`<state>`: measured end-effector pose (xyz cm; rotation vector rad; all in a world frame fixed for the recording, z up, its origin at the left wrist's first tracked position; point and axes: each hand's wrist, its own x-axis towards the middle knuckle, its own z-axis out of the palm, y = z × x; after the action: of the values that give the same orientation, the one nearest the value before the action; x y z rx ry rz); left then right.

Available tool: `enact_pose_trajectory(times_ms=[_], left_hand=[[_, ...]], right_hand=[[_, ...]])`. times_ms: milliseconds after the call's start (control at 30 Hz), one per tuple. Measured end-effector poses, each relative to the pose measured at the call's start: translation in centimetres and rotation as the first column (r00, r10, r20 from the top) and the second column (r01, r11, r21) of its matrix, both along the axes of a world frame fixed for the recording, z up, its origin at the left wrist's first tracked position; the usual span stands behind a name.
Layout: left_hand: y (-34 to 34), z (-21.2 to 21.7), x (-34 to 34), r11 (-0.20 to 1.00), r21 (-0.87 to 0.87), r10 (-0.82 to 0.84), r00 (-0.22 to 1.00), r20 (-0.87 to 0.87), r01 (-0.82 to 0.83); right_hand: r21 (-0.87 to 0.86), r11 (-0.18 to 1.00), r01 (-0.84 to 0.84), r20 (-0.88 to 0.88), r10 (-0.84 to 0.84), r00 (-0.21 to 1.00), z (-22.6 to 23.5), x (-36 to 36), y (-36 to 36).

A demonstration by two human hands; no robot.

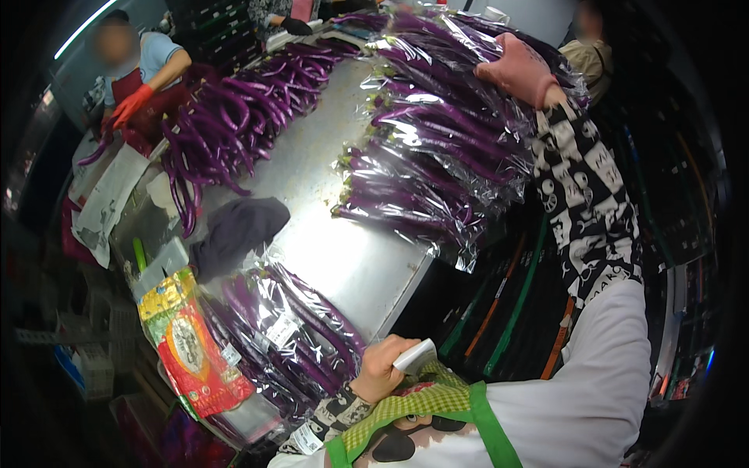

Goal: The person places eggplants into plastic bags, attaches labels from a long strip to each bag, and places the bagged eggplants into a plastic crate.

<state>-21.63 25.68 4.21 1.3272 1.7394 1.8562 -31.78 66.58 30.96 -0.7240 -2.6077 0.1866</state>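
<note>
My right hand [519, 72], in a pink glove, is stretched to the far right, its thumb and fingers curled over a clear bag of long purple eggplants [437, 47]. More bagged eggplants [445, 117] lie in a row below it, stem ends to the left. Close to my apron, my bare left hand [382, 368] grips a small white paper roll [416, 356]. Beside that hand, at the near left, lie bagged eggplants with a white label [282, 331] on the plastic.
Loose eggplants [234, 117] are heaped along the table's far left. A dark cloth [242, 230] and a red-yellow printed bag [195, 351] lie nearer. Across the metal table [312, 179], a person [148, 70] in orange gloves handles eggplants. Dark crates [499, 312] stand to the right.
</note>
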Motion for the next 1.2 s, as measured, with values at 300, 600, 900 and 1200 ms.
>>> enact_pose_trajectory(times_ms=[300,600,900,1200], left_hand=[[-0.3,-0.7,-0.3,1.000,0.022,-0.008,1.000,-0.014,0.009],[-0.8,-1.9,0.5,0.988,-0.025,0.155,0.974,0.168,-0.153],[-1.0,-3.4,-2.5,0.923,-0.106,0.384,0.906,0.181,-0.370],[-0.3,-3.7,-2.8,0.951,-0.160,0.306,0.733,0.607,-0.265]], right_hand=[[-0.593,0.527,-0.609,-0.716,0.001,0.699,-18.1,7.0,-10.2],[-0.964,-0.134,-0.229,-0.223,-0.056,0.973,-34.2,12.5,-22.1],[-0.866,0.430,-0.255,-0.135,0.290,0.947,-26.8,12.1,-21.5],[-0.978,-0.022,-0.207,-0.203,0.303,0.931,-23.0,11.9,-24.9]])
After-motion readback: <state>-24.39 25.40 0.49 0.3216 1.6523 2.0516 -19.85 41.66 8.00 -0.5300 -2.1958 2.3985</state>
